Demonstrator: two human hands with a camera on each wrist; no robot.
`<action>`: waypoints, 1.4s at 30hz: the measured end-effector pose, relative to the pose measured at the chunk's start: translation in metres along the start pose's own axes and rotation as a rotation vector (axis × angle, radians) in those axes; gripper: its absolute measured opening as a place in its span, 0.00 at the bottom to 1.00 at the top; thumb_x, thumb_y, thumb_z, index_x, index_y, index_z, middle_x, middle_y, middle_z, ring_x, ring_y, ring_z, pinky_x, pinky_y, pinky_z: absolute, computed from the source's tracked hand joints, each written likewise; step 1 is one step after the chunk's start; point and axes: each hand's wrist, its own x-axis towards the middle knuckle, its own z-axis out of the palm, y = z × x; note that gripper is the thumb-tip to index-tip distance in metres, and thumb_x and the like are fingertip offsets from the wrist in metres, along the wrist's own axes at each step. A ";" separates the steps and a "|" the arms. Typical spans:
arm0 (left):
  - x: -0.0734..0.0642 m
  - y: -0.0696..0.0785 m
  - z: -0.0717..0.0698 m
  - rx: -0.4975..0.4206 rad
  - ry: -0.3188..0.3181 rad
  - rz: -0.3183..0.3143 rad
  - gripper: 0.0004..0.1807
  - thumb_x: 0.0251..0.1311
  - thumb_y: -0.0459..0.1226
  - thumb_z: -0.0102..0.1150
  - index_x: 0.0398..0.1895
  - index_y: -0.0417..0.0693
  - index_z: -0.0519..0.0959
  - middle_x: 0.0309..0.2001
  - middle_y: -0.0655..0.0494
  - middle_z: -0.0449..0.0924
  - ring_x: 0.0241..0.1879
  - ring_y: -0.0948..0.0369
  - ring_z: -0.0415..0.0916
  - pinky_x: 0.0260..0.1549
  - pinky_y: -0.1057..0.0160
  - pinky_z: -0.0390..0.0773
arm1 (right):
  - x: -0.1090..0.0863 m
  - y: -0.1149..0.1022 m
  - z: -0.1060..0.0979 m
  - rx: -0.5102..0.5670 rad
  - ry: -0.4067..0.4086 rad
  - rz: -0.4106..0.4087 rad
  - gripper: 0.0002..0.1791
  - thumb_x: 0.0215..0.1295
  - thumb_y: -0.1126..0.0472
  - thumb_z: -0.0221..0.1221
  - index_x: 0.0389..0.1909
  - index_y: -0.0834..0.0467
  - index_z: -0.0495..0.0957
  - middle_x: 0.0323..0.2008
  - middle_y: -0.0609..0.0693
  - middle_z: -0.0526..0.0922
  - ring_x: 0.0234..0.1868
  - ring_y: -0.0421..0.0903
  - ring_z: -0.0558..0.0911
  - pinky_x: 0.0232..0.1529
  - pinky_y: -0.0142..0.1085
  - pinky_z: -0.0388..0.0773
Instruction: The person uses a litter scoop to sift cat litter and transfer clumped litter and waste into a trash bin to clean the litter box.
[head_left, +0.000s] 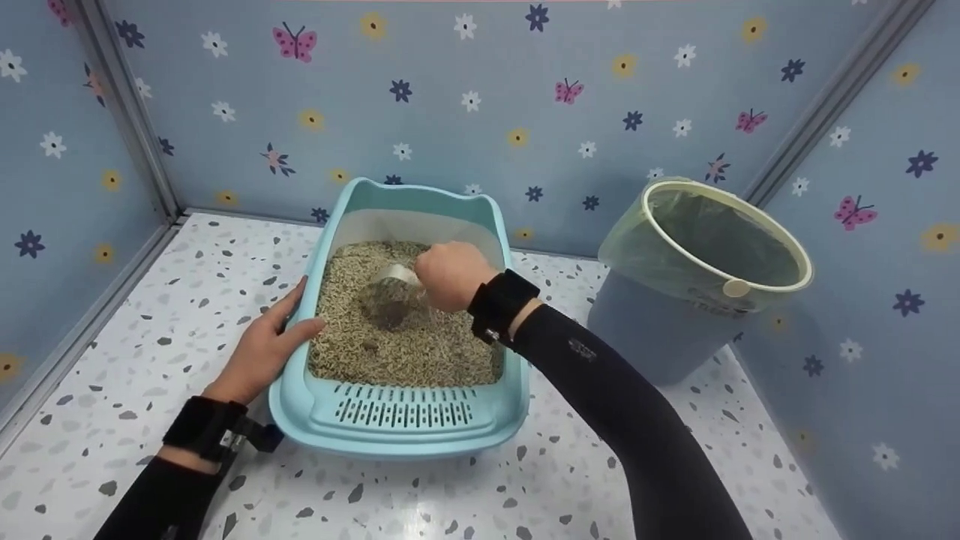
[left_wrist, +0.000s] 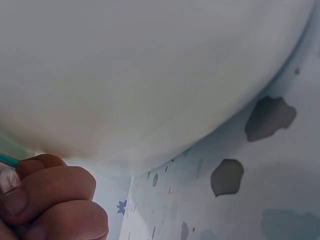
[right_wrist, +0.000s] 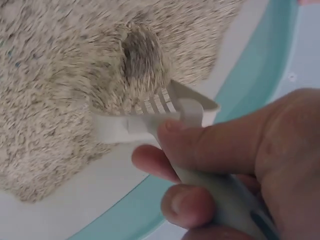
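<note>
A light blue litter box with a slotted front ledge holds tan pellet litter. My left hand grips its left rim, thumb over the top and fingers outside; in the left wrist view the curled fingers show beside the box's pale underside. My right hand, above the litter, holds a white slotted litter scoop by its handle. The scoop carries pellets and a dark clump. In the head view the scoop is blurred and the hand hides its handle.
A bluish-grey bin with a cream rim ring and a translucent liner bag stands to the right. Flower-patterned panels enclose the back and both sides. The speckled white surface runs beneath everything.
</note>
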 end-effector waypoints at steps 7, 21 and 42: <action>0.000 -0.003 -0.003 0.014 0.014 -0.001 0.43 0.86 0.52 0.58 0.92 0.71 0.46 0.90 0.42 0.47 0.69 0.39 0.79 0.55 0.71 0.83 | -0.021 0.001 -0.013 0.070 -0.018 -0.111 0.14 0.69 0.55 0.76 0.28 0.52 0.83 0.31 0.46 0.85 0.34 0.49 0.83 0.43 0.47 0.87; -0.001 -0.001 -0.005 0.002 0.011 0.022 0.42 0.86 0.50 0.58 0.92 0.70 0.46 0.91 0.47 0.45 0.72 0.40 0.76 0.57 0.71 0.83 | -0.045 0.030 -0.046 -0.089 0.024 0.058 0.16 0.71 0.69 0.61 0.25 0.52 0.69 0.25 0.48 0.71 0.27 0.48 0.70 0.34 0.57 0.87; 0.001 -0.003 0.000 -0.011 0.011 0.004 0.43 0.85 0.51 0.60 0.92 0.72 0.47 0.90 0.45 0.49 0.67 0.41 0.81 0.55 0.67 0.86 | 0.015 0.044 0.009 -0.183 -0.036 0.163 0.22 0.84 0.62 0.60 0.25 0.54 0.68 0.24 0.48 0.72 0.27 0.46 0.73 0.36 0.46 0.88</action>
